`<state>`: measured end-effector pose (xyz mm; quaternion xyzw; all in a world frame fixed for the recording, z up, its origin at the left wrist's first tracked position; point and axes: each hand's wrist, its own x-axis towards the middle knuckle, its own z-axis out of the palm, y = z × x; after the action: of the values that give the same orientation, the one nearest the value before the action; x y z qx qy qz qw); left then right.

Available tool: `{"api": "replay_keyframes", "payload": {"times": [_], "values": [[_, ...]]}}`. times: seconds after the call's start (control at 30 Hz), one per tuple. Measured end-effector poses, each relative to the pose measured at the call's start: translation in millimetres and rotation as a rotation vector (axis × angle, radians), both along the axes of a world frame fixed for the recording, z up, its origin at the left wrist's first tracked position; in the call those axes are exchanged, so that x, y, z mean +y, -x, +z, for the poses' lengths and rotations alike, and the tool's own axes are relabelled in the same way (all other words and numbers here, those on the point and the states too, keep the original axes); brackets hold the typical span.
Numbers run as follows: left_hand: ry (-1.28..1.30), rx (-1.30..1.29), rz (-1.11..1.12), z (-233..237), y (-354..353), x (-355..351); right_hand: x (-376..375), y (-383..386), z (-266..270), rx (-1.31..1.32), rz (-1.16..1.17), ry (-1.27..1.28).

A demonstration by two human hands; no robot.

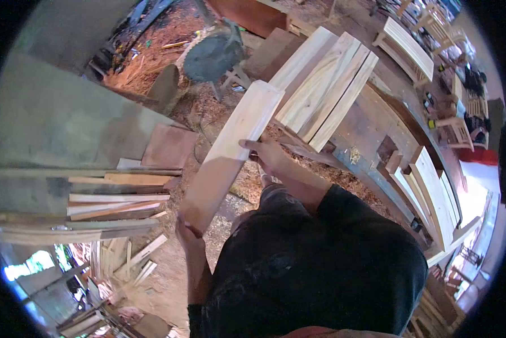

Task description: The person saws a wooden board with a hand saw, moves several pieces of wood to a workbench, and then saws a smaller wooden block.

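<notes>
Sawdust-strewn floor, 2 hands holding a pale plank by end and edge, other boards beyond

Sawdust and shavings are littering the floor of a woodworking shop, where a person is handling a pale plank. Sawn boards are lying side by side on a long worktable, while more cut timber is resting toward the right. At left, strips of wood are lying in a stack, with loose offcuts lying near them. Pale wooden furniture frames and a low bench are standing at upper right, pointing to furniture-making.
</notes>
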<state>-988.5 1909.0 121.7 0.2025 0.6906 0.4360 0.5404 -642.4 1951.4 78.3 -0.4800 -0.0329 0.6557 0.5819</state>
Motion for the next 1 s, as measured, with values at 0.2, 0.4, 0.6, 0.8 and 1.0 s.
{"api": "replay_keyframes", "payload": {"times": [0.2, 0.4, 0.6, 0.8, 1.0], "values": [[-0.003, -0.01, -0.456, -34, -76, 101, -7, -52, -19, 0.0, 0.144, 0.037], [0.012, -0.01, -0.644, -75, -202, 159, -56, -73, -28, -0.27, 0.282, 0.004], [-0.648, 0.815, -1.412, -66, -283, 238, -114, -106, -8, -0.397, 0.279, 0.164], [-0.447, 0.411, -1.606, -62, -368, 309, -115, -80, -34, -0.678, 0.313, 0.264], [-0.358, 0.107, -1.869, -93, -459, 321, -41, -39, -48, -0.508, 0.018, 0.384]]}}
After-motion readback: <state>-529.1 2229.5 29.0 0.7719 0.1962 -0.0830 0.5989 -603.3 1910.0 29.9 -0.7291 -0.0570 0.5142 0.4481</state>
